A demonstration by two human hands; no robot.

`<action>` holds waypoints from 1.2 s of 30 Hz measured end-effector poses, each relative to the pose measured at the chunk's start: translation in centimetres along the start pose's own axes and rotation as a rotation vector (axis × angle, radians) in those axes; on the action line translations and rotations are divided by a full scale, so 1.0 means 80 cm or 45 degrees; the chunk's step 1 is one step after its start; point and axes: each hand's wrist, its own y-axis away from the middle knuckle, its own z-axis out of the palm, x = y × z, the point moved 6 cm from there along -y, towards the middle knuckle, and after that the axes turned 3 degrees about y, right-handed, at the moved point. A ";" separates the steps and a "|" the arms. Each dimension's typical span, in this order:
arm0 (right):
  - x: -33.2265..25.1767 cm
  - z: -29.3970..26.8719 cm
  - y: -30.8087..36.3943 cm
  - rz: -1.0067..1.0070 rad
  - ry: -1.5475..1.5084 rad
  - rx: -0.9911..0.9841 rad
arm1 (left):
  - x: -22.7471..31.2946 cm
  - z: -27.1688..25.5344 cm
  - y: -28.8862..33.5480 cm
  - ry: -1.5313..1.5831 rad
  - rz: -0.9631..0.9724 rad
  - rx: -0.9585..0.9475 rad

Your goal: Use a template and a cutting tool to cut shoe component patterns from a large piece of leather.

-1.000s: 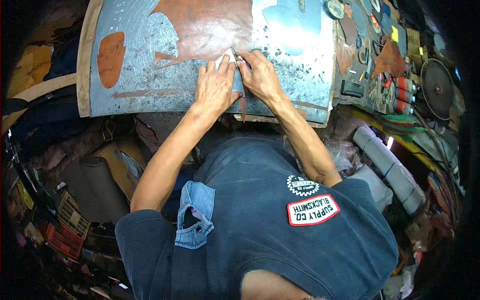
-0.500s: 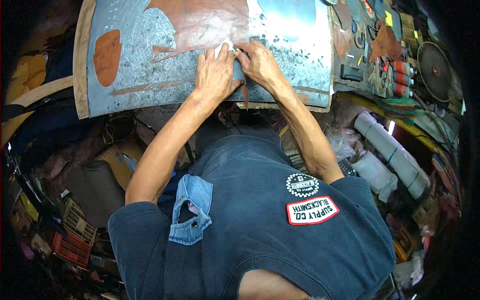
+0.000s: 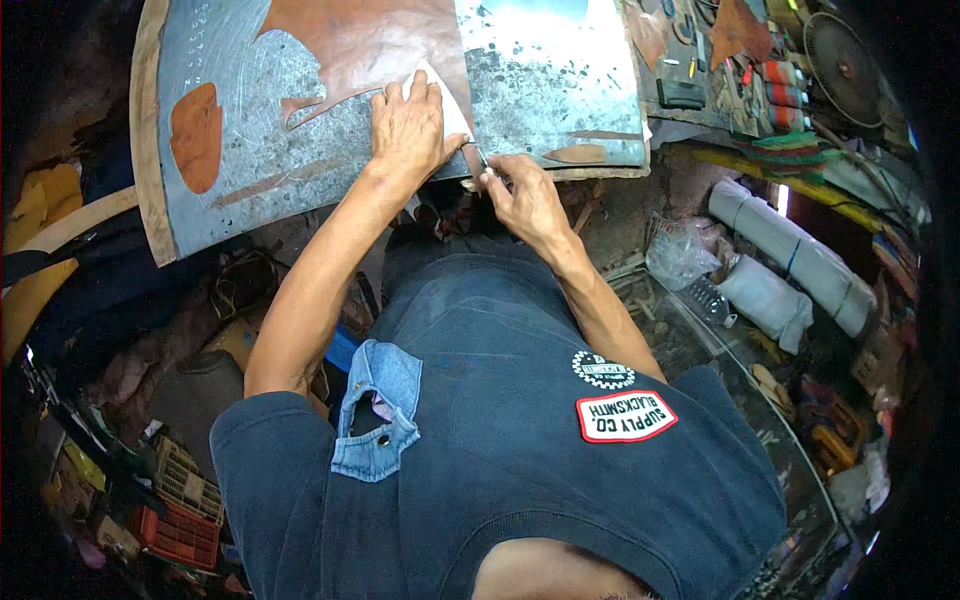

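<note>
A large sheet of brown leather with an irregular cut edge lies on the grey worktable. On its lower right part rests a white pointed template. My left hand lies on the template and the leather, fingers stretched out and pressing down. Close to the table's near edge, my right hand is closed around a slim tool with a thin metal tip, apparently a knife. Its tip meets the leather beside the template's lower corner. The tool's handle is mostly hidden by my fingers.
A separate brown leather piece lies at the table's left, and a small pointed scrap at the right near edge. Further right are a black box-shaped object, red bottles and a round fan. Wrapped rolls stand below.
My right hand has moved down toward the near edge, away from my left hand, and the thin tool tip now shows. More of the white template is visible. The whole view has shifted slightly.
</note>
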 end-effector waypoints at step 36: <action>0.185 -0.261 -0.088 0.325 0.007 0.481 | 0.086 -0.002 0.089 0.648 0.467 0.094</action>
